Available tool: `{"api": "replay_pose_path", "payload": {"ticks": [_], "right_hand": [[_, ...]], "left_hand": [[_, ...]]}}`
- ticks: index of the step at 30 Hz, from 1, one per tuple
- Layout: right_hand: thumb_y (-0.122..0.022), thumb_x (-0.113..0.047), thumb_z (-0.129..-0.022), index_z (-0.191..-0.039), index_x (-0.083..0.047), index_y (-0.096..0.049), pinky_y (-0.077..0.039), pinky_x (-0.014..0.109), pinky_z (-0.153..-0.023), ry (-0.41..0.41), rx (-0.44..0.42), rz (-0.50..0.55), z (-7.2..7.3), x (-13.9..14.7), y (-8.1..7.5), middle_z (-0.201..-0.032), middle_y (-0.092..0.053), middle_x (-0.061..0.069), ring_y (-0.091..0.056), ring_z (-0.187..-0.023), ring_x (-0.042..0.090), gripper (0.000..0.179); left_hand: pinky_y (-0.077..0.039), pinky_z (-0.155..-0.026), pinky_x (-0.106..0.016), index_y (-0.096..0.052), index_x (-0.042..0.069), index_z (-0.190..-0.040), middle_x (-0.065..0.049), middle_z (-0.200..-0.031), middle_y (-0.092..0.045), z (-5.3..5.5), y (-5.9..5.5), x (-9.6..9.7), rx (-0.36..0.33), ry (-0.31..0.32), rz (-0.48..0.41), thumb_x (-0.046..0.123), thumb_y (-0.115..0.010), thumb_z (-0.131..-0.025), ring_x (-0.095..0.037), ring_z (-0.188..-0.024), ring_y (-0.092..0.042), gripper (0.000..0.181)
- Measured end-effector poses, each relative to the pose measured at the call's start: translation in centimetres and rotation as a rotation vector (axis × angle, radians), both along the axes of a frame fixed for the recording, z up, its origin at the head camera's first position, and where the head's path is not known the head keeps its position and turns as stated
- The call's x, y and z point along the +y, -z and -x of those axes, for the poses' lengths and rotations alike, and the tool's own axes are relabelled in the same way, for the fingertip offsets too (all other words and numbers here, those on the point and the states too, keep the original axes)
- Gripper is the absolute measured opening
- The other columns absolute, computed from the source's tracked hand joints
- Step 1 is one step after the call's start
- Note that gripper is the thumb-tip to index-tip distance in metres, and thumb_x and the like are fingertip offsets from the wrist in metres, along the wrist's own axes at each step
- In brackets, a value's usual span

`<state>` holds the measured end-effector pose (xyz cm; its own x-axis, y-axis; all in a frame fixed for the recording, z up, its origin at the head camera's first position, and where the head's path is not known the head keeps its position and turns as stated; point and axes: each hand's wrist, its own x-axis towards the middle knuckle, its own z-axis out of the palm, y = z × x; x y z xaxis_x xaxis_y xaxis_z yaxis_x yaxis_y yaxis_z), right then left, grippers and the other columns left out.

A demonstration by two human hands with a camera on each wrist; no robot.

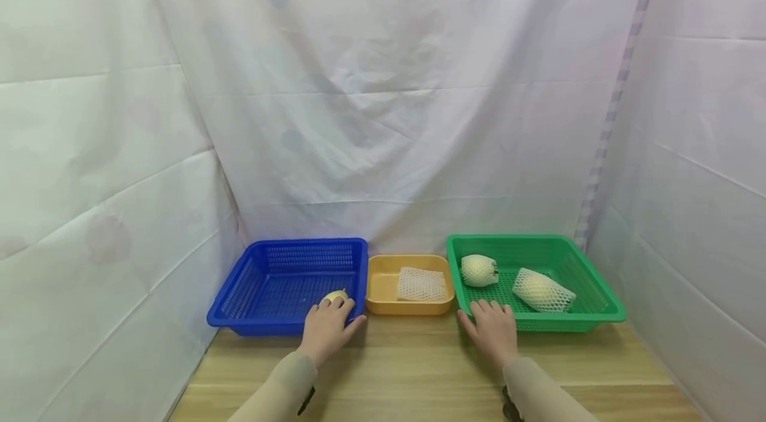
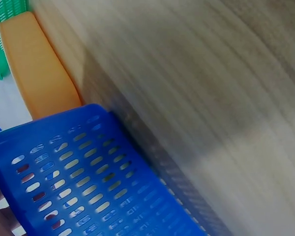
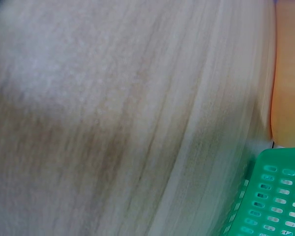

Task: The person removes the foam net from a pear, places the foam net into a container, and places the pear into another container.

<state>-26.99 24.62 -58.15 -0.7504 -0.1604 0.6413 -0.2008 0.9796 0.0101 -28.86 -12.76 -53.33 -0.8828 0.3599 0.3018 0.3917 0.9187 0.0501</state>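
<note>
Left hand (image 1: pixel 330 325): at the near right corner of the blue basket (image 1: pixel 257 326), fingers over the rim and against the bare fruit, thumb spread to the right; whether they grip it, I cannot tell.
Bare fruit (image 1: pixel 336 295): pale yellow, partly hidden by those fingers, just inside that corner.
Right hand (image 1: pixel 495 329): relaxed, holding nothing, fingers laid over the near rim of the green basket (image 1: pixel 565 322).
Netted fruits: one (image 1: pixel 479 270) near the green basket's left wall, one (image 1: pixel 538 292) farther right, each in a white foam sleeve.
Loose foam sleeve (image 1: pixel 421 284): flat in the orange tray (image 1: pixel 409 308), which stands between the baskets on the bench (image 1: pixel 413 362).
Step in hand: probably placing the bare fruit in the blue basket, judging by the loose sleeve and the two fruits still wrapped.
Next move: seems to call for freeing the left hand from fruit and rim, while the right hand clears the green rim to take a wrapped fruit.
</note>
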Motion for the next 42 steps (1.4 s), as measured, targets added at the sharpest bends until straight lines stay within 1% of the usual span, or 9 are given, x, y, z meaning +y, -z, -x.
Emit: {"api": "replay_pose_path", "payload": {"ticks": [5, 8, 13, 18, 27, 31, 37, 40, 42], "right_hand": [[-0.062, -0.048, -0.089, -0.084, -0.015, -0.064, -0.036, 0.041, -0.063, 0.001, 0.007, -0.004, 0.1, 0.0, -0.1, -0.077, -0.057, 0.001, -0.052, -0.067, 0.023, 0.033], [-0.063, -0.047, -0.089, -0.081, -0.016, -0.061, -0.035, 0.040, -0.062, -0.001, 0.014, -0.005, 0.1, 0.1, 0.0, -0.074, -0.055, 0.000, -0.050, -0.066, 0.022, 0.031], [-0.064, -0.046, -0.088, -0.075, -0.019, -0.055, -0.034, 0.039, -0.060, 0.002, 0.011, -0.005, 0.1, 0.1, 0.1, -0.070, -0.050, -0.002, -0.047, -0.063, 0.021, 0.032], [-0.064, -0.046, -0.088, -0.075, -0.018, -0.054, -0.035, 0.040, -0.061, 0.004, 0.003, 0.003, 0.1, 0.0, 0.0, -0.070, -0.050, -0.002, -0.047, -0.063, 0.022, 0.032], [-0.066, -0.045, -0.087, -0.077, -0.018, -0.057, -0.036, 0.041, -0.061, 0.000, 0.001, 0.006, 0.0, -0.1, -0.1, -0.071, -0.051, -0.002, -0.049, -0.064, 0.021, 0.030], [-0.065, -0.046, -0.088, -0.077, -0.018, -0.058, -0.035, 0.040, -0.062, 0.005, -0.010, 0.006, -0.1, 0.0, 0.0, -0.071, -0.051, -0.002, -0.048, -0.065, 0.021, 0.031], [-0.065, -0.046, -0.089, -0.075, -0.019, -0.054, -0.033, 0.039, -0.061, 0.004, -0.043, 0.004, 0.1, 0.1, 0.0, -0.071, -0.049, -0.003, -0.046, -0.064, 0.020, 0.032], [-0.064, -0.047, -0.090, -0.076, -0.019, -0.054, -0.031, 0.038, -0.060, 0.008, -0.070, -0.002, 0.1, 0.1, -0.2, -0.072, -0.051, -0.003, -0.045, -0.064, 0.019, 0.032], [-0.064, -0.047, -0.090, -0.078, -0.019, -0.056, -0.031, 0.037, -0.060, 0.010, -0.093, -0.002, 0.0, 0.1, -0.4, -0.074, -0.053, -0.002, -0.046, -0.065, 0.019, 0.031]], "left_hand": [[-0.046, -0.082, -0.052, -0.063, 0.023, -0.115, -0.003, -0.105, -0.062, 0.0, 0.5, 0.0, 0.024, 0.007, 0.007, 0.059, -0.047, -0.095, -0.028, -0.097, -0.058, 0.044], [-0.046, -0.078, -0.050, -0.063, 0.025, -0.111, -0.001, -0.100, -0.061, -0.1, 0.9, 0.0, 0.052, 0.007, 0.006, 0.059, -0.044, -0.096, -0.026, -0.092, -0.058, 0.042], [-0.045, -0.076, -0.049, -0.062, 0.025, -0.106, 0.000, -0.095, -0.061, -0.4, 1.2, 0.0, 0.075, 0.010, -0.022, 0.056, -0.046, -0.097, -0.026, -0.087, -0.057, 0.036], [-0.044, -0.078, -0.050, -0.063, 0.024, -0.107, 0.000, -0.093, -0.061, -0.5, 1.3, 0.1, 0.075, -0.001, -0.035, 0.054, -0.046, -0.097, -0.026, -0.087, -0.056, 0.036], [-0.042, -0.075, -0.047, -0.063, 0.025, -0.105, 0.002, -0.089, -0.059, -0.3, 1.7, 0.1, 0.090, -0.009, -0.026, 0.054, -0.047, -0.097, -0.024, -0.084, -0.054, 0.034], [-0.042, -0.076, -0.047, -0.063, 0.025, -0.107, 0.001, -0.091, -0.060, -0.3, 1.8, 0.0, 0.087, -0.009, -0.024, 0.056, -0.043, -0.098, -0.025, -0.085, -0.054, 0.038], [-0.041, -0.075, -0.047, -0.063, 0.025, -0.107, 0.001, -0.092, -0.061, -0.4, 1.8, 0.0, 0.103, -0.004, -0.018, 0.061, -0.031, -0.099, -0.024, -0.084, -0.053, 0.049], [-0.041, -0.073, -0.047, -0.064, 0.024, -0.106, 0.000, -0.092, -0.061, -0.4, 1.9, 0.0, 0.107, -0.003, -0.020, 0.060, -0.034, -0.099, -0.024, -0.083, -0.053, 0.047], [-0.041, -0.073, -0.046, -0.064, 0.024, -0.106, 0.000, -0.093, -0.061, -0.4, 1.9, 0.1, 0.104, -0.006, -0.020, 0.057, -0.039, -0.098, -0.025, -0.083, -0.053, 0.042]]}}
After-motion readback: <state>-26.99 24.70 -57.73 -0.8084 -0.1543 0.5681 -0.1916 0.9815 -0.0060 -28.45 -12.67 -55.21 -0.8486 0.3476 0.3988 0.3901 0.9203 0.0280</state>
